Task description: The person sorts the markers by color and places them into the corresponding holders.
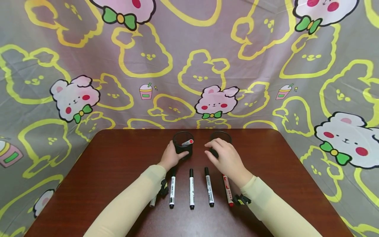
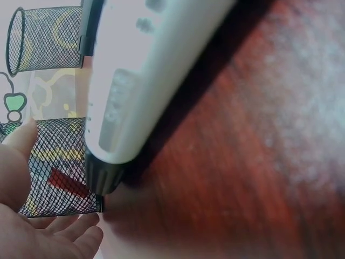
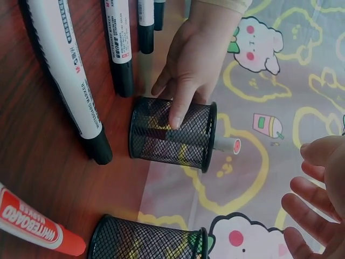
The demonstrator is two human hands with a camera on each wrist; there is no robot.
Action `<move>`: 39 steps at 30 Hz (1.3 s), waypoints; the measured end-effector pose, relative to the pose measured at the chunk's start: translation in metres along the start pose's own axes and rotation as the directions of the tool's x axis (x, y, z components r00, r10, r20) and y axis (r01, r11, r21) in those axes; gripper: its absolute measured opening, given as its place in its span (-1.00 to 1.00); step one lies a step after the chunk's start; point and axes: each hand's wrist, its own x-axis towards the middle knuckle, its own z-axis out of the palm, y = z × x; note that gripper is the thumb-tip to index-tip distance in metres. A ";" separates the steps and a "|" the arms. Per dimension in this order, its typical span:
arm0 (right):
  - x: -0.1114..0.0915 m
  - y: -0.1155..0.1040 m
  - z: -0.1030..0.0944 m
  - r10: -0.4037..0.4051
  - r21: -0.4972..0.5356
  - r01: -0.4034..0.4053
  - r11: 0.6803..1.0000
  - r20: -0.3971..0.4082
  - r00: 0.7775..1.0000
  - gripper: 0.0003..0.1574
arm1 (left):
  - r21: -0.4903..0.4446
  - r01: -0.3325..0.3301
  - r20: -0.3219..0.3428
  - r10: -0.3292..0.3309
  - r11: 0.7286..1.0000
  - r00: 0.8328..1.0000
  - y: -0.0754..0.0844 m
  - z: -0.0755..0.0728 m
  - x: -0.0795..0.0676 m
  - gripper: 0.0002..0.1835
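Brown tabletop (image 1: pixel 118 158), patterned cloth (image 1: pixel 183 39) behind. Left hand (image 1: pixel 171 156): thumb and fingers grip mesh cup (image 3: pixel 172 135); one marker (image 1: pixel 188 142) inside. Right hand (image 1: pixel 227 159): fingers apart, holding nothing, just beside second cup (image 3: pixel 148 240). Cups judged light, stiff; best held mid-wall.

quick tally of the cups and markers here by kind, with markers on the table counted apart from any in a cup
Mesh cups: 2
Markers on the table: 5, one partly hidden by the left sleeve
Marker in a cup: 1
Total: 8
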 end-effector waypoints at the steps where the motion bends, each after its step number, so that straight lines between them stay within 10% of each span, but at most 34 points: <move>1: -0.001 0.000 -0.001 0.000 0.000 0.000 1.000 -0.003 1.000 -0.70 | 0.003 0.002 0.000 -0.002 1.000 1.000 0.000 0.000 0.000 -0.04; 39: -0.046 0.007 -0.018 0.017 -0.053 -0.015 0.998 0.051 0.999 -0.71 | 0.026 0.024 0.019 -0.024 0.999 1.000 0.000 -0.001 0.001 0.05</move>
